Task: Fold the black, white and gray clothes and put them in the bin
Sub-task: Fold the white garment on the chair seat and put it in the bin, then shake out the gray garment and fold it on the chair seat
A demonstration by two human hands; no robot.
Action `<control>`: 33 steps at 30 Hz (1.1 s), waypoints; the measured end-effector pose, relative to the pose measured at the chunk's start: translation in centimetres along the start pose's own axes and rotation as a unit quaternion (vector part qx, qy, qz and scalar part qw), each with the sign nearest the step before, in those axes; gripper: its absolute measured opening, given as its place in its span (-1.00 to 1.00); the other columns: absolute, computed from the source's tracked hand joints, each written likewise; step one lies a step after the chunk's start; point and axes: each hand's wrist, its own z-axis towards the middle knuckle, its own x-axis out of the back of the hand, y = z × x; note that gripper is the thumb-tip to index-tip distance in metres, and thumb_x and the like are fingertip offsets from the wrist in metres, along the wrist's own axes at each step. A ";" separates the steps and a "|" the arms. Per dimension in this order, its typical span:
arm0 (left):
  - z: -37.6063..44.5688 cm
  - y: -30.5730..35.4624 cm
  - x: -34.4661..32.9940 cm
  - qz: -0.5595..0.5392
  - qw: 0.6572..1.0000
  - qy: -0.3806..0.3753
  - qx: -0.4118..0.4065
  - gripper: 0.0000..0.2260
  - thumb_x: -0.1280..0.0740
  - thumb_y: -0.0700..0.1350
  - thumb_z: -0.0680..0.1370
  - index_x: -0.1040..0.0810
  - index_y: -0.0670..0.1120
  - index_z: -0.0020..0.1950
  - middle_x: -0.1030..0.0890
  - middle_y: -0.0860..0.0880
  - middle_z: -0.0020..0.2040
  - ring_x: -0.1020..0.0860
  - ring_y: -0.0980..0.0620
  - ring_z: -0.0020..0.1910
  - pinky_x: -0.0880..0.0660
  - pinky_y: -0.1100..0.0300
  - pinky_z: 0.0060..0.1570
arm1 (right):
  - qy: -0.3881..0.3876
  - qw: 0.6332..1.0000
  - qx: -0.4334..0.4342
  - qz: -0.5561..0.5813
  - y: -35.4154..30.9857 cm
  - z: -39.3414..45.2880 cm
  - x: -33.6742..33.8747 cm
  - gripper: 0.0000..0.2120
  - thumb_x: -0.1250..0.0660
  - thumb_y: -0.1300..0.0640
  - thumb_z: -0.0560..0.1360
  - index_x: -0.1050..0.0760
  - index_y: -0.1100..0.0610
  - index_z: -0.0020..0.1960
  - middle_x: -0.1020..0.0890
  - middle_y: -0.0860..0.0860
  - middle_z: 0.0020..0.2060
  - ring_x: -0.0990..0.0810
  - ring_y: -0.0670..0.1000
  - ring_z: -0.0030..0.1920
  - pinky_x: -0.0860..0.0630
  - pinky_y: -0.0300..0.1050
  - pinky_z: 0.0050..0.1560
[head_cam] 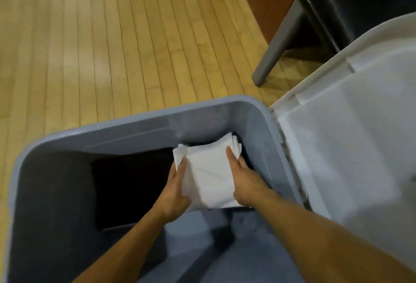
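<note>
Head view showed left hand [176,189] and right hand [244,181] pinching the folded white garment [209,174] by its side edges, low at frame centre inside the bin [135,122].

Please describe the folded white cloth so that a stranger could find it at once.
Look inside the large gray plastic bin on the wooden floor. Toward its right side, both hands hold a folded white cloth. It is the only white item there; the folded garment beside it is black.

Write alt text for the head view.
Two hands, the left hand and the right hand, hold a folded white garment inside a gray bin, beside a folded black garment. The bin stands on a wooden floor.
</note>
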 end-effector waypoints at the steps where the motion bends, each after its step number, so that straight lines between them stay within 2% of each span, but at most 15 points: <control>1: 1.3 -1.2 -1.2 -0.007 1.000 -0.002 0.004 0.02 -0.36 -0.36 0.51 0.31 0.20 0.61 0.29 0.18 0.60 -0.12 -0.08 0.56 -0.39 0.04 0.38 | 0.002 1.000 0.001 -0.022 0.4 1.6 -0.9 0.03 -0.23 0.39 0.54 0.50 -0.09 0.57 0.31 0.02 0.62 -0.51 0.16 -0.02 -0.50 0.00 -0.02; 5: 3.5 -3.3 -3.8 -0.011 0.999 -0.014 0.042 0.10 -0.42 -0.33 0.49 0.36 0.29 0.56 0.30 0.21 0.56 -0.11 -0.15 0.57 -0.45 0.01 0.38 | -0.002 0.997 -0.055 -0.055 0.5 4.4 -2.8 -0.06 -0.27 0.35 0.54 0.32 0.09 0.64 0.34 0.04 0.60 -0.41 0.25 0.39 -0.47 0.12 0.33; 7: 3.3 -3.3 -3.8 0.014 0.999 -0.018 0.045 0.10 -0.49 -0.24 0.49 0.35 0.20 0.60 0.31 0.17 0.57 -0.07 -0.14 0.58 -0.37 0.04 0.43 | -0.022 0.995 -0.080 -0.055 -0.1 4.1 -2.4 -0.25 -0.27 0.30 0.55 0.02 0.19 0.63 0.33 0.02 0.60 -0.39 0.25 0.41 -0.46 0.14 0.34; 9: 2.7 -2.3 -2.4 0.064 0.997 -0.002 0.053 0.06 -0.50 -0.13 0.51 0.29 0.06 0.65 0.27 0.06 0.62 -0.06 -0.13 0.60 -0.28 0.08 0.48 | -0.020 0.994 -0.069 -0.079 -0.9 2.7 -0.5 -0.47 -0.26 0.24 0.57 -0.27 0.21 0.52 0.15 0.08 0.62 -0.43 0.26 0.37 -0.48 0.11 0.31; 10: 2.3 -1.7 -1.4 0.092 0.994 0.005 0.054 0.00 -0.49 -0.10 0.52 0.22 0.00 0.67 0.17 -0.02 0.64 -0.09 -0.13 0.60 -0.25 0.09 0.49 | -0.007 0.994 -0.058 -0.096 -1.3 1.8 0.8 -0.54 -0.26 0.23 0.57 -0.35 0.22 0.46 -0.04 0.15 0.59 -0.45 0.26 0.34 -0.49 0.08 0.28; 12: 1.2 0.3 1.0 0.109 0.993 0.019 0.042 -0.19 -0.45 -0.06 0.55 -0.04 -0.06 0.67 -0.18 -0.12 0.61 -0.30 -0.12 0.52 -0.34 0.08 0.45 | 0.034 0.993 -0.019 -0.111 -2.1 0.0 3.7 -0.69 -0.24 0.23 0.58 -0.47 0.22 0.32 -0.45 0.21 0.37 -0.55 0.23 0.22 -0.53 0.05 0.15; 14: -0.6 3.6 3.8 0.086 0.995 0.042 0.017 -0.42 -0.41 -0.05 0.59 -0.32 -0.06 0.58 -0.53 -0.07 0.41 -0.55 0.00 0.29 -0.51 0.13 0.27 | 0.083 0.995 0.012 -0.062 -3.2 -2.2 6.8 -0.85 -0.25 0.23 0.58 -0.53 0.16 0.12 -0.64 0.16 0.10 -0.62 0.19 0.03 -0.56 0.02 -0.03; 16: -3.2 8.0 6.3 0.062 0.995 0.074 -0.027 -0.62 -0.36 -0.07 0.62 -0.50 -0.08 0.44 -0.68 0.02 0.14 -0.65 0.12 0.05 -0.58 0.15 0.13 | 0.127 0.991 0.031 0.019 -4.6 -5.2 9.6 -0.84 -0.25 0.21 0.57 -0.61 0.17 -0.01 -0.70 0.11 -0.08 -0.64 0.14 -0.11 -0.62 0.04 -0.11; 18: -5.6 12.9 8.0 0.019 0.992 0.102 -0.075 -0.74 -0.33 -0.08 0.63 -0.59 -0.07 0.30 -0.72 0.08 -0.05 -0.67 0.17 -0.11 -0.61 0.15 0.02 | 0.175 0.979 0.070 0.080 -6.0 -8.1 12.1 -0.79 -0.24 0.17 0.57 -0.63 0.15 -0.13 -0.70 0.08 -0.19 -0.66 0.13 -0.13 -0.63 0.06 -0.13; 20: -8.0 18.2 9.3 -0.019 0.983 0.125 -0.132 -0.84 -0.30 -0.11 0.62 -0.64 -0.04 0.14 -0.72 0.05 -0.17 -0.67 0.14 -0.21 -0.64 0.07 -0.09 | 0.224 0.962 0.110 0.113 -6.9 -12.2 14.6 -0.78 -0.23 0.10 0.59 -0.54 0.10 -0.19 -0.64 0.05 -0.23 -0.61 0.11 -0.14 -0.51 -0.03 -0.24; 22: -10.0 23.1 9.7 -0.040 0.971 0.148 -0.184 -0.84 -0.29 -0.23 0.60 -0.66 -0.08 -0.05 -0.69 0.00 -0.26 -0.64 0.09 -0.29 -0.62 0.03 -0.21 | 0.269 0.943 0.136 0.143 -6.9 -16.3 16.6 -0.79 -0.26 0.05 0.60 -0.46 0.01 -0.21 -0.60 0.01 -0.24 -0.59 0.09 -0.13 -0.48 -0.05 -0.21; 24: -11.7 27.3 9.5 -0.057 0.959 0.167 -0.220 -0.78 -0.28 -0.30 0.58 -0.64 -0.09 -0.16 -0.66 -0.02 -0.34 -0.60 0.14 -0.37 -0.54 0.17 -0.31 | 0.318 0.920 0.148 0.177 -5.8 -20.0 18.2 -0.83 -0.29 0.03 0.58 -0.45 -0.01 -0.19 -0.62 -0.01 -0.20 -0.61 0.07 -0.12 -0.57 0.01 -0.12; 27: -14.1 33.6 7.7 -0.076 0.950 0.144 -0.265 -0.77 -0.27 -0.30 0.60 -0.65 -0.07 -0.14 -0.65 0.01 -0.34 -0.60 0.17 -0.36 -0.48 0.34 -0.32 | 0.379 0.891 0.142 0.204 -1.7 -25.6 20.5 -0.88 -0.31 0.02 0.58 -0.50 -0.01 -0.12 -0.63 -0.06 -0.20 -0.61 -0.03 -0.16 -0.56 -0.09 -0.16; 31: -15.3 41.5 2.9 -0.046 0.942 0.088 -0.322 -0.77 -0.25 -0.26 0.60 -0.68 -0.04 -0.03 -0.69 0.05 -0.25 -0.66 0.10 -0.27 -0.63 0.13 -0.20 | 0.444 0.857 0.101 0.240 6.5 -31.2 21.9 -0.90 -0.30 0.00 0.61 -0.53 -0.02 -0.04 -0.65 -0.08 -0.20 -0.62 -0.09 -0.17 -0.59 -0.16 -0.15; 33: -15.1 45.0 -0.1 -0.023 0.937 0.068 -0.342 -0.82 -0.27 -0.20 0.63 -0.68 -0.05 0.06 -0.70 0.07 -0.20 -0.67 0.13 -0.25 -0.64 0.18 -0.18 | 0.474 0.841 0.046 0.257 11.8 -32.5 21.8 -0.87 -0.29 0.03 0.62 -0.54 0.04 -0.06 -0.65 -0.03 -0.21 -0.61 -0.05 -0.16 -0.54 -0.14 -0.16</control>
